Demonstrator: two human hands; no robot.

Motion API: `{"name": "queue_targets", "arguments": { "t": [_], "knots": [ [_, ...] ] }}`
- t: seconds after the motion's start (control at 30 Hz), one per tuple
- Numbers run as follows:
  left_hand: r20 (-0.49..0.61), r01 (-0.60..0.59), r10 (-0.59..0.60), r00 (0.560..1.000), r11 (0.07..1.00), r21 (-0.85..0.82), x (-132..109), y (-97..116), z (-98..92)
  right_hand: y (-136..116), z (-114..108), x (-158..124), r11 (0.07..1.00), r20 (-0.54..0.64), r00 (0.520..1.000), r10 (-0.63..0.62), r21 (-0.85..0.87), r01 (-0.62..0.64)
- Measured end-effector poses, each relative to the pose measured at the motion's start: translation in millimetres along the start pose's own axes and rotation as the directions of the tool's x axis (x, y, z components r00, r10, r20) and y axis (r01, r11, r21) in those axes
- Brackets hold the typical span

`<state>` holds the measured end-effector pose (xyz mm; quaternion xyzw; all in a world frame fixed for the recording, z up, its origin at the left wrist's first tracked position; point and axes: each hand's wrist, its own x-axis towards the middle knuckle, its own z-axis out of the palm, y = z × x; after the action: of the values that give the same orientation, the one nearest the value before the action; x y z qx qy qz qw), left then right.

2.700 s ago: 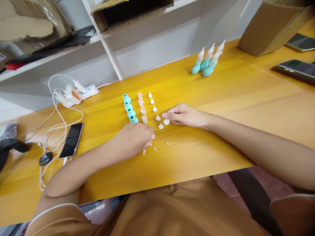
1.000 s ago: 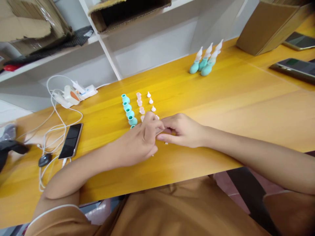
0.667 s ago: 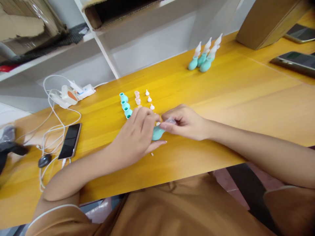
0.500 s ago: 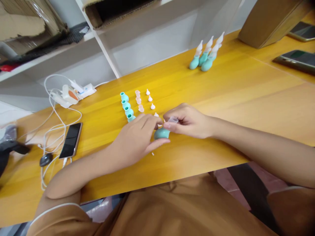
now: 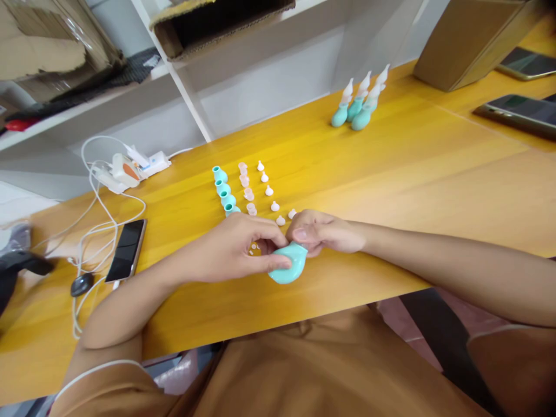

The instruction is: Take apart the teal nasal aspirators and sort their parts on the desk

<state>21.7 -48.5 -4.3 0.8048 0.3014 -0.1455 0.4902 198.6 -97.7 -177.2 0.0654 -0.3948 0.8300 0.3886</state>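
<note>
A teal rubber bulb (image 5: 290, 265) is held just above the near part of the yellow table (image 5: 417, 174). My left hand (image 5: 230, 249) pinches its left side. My right hand (image 5: 321, 231) is closed over its top, and whatever small part is under those fingers is hidden. Behind my hands stand a row of teal bulbs (image 5: 223, 190), a row of pale pink caps (image 5: 245, 186) and a row of small white tips (image 5: 268, 190). Tiny pink rings (image 5: 253, 249) lie by my left fingers.
Three assembled teal bulbs with white nozzles (image 5: 358, 107) stand far back on the right. A phone (image 5: 125, 249), white cables (image 5: 98, 191) and a power strip (image 5: 130, 168) lie left. A cardboard box (image 5: 469, 40) and other phones (image 5: 516, 110) are at the far right. White shelves rise behind.
My left hand took a teal bulb from the near end of the row and brought it toward me. My right hand picked up a small clear piece and closed over the bulb's top.
</note>
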Motion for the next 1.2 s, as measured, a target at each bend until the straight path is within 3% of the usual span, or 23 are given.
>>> {"name": "queue_targets", "arguments": {
  "t": [0.27, 0.43, 0.6, 0.73, 0.8, 0.83, 0.9, 0.93, 0.97, 1.03, 1.07, 1.13, 1.2],
  "knots": [
    [0.161, -0.009, 0.021, 0.987, 0.997, -0.073, 0.1, 2.9, -6.5, 13.2, 9.4, 7.4, 0.972, 0.151, 0.988, 0.024, 0.227, -0.059],
    [0.164, -0.058, 0.081, 0.983, 0.988, -0.141, 3.3, -2.7, -8.2, 14.1, 12.9, 6.9, 0.969, 0.151, 0.989, -0.013, 0.245, -0.025],
    [0.122, -0.026, 0.050, 0.991, 0.981, -0.194, 7.7, -13.0, -5.2, 14.1, 11.6, 6.8, 0.958, 0.185, 0.982, -0.025, 0.286, -0.029],
    [0.095, -0.099, 0.124, 0.988, 0.967, -0.234, 4.1, -8.8, -5.7, 5.4, 8.9, 5.4, 0.927, 0.167, 0.982, -0.084, 0.374, 0.016],
    [0.076, -0.137, 0.152, 0.985, 0.974, -0.180, 0.6, -2.7, -6.4, -9.2, 1.2, 0.7, 0.943, 0.042, 0.987, -0.156, 0.305, 0.136],
    [0.058, -0.142, 0.150, 0.987, 0.983, -0.120, -0.8, 0.1, -6.4, -19.2, -5.0, -3.1, 0.958, -0.052, 0.977, -0.209, 0.188, 0.215],
    [-0.015, -0.138, 0.139, 0.990, 0.990, 0.035, -1.4, 2.8, -5.0, -42.6, -21.4, -13.1, 0.928, -0.188, 0.918, -0.348, -0.211, 0.308],
    [-0.067, -0.134, 0.142, 0.988, 0.984, 0.114, -0.1, 2.1, -3.7, -54.5, -30.4, -18.8, 0.851, -0.222, 0.899, -0.378, -0.465, 0.243],
    [-0.123, -0.125, 0.150, 0.981, 0.974, 0.187, 2.6, 0.1, -2.1, -65.5, -38.9, -24.5, 0.718, -0.199, 0.916, -0.349, -0.684, 0.125],
    [-0.229, -0.091, 0.166, 0.959, 0.947, 0.307, 12.2, -7.2, 0.9, -82.1, -51.7, -34.1, 0.399, -0.269, 0.940, -0.209, -0.901, -0.169],
    [-0.266, -0.069, 0.169, 0.949, 0.935, 0.347, 19.1, -11.7, 2.0, -87.0, -55.1, -37.1, 0.230, -0.342, 0.930, -0.135, -0.924, -0.306],
    [-0.313, -0.051, 0.186, 0.932, 0.918, 0.393, 36.5, -20.5, 3.3, -90.5, -56.3, -38.9, -0.038, -0.508, 0.861, -0.012, -0.860, -0.508],
    [-0.308, -0.072, 0.205, 0.929, 0.917, 0.393, 56.9, -27.9, 3.7, -88.8, -52.8, -36.1, -0.193, -0.635, 0.767, 0.087, -0.766, -0.613]
  ]
}}
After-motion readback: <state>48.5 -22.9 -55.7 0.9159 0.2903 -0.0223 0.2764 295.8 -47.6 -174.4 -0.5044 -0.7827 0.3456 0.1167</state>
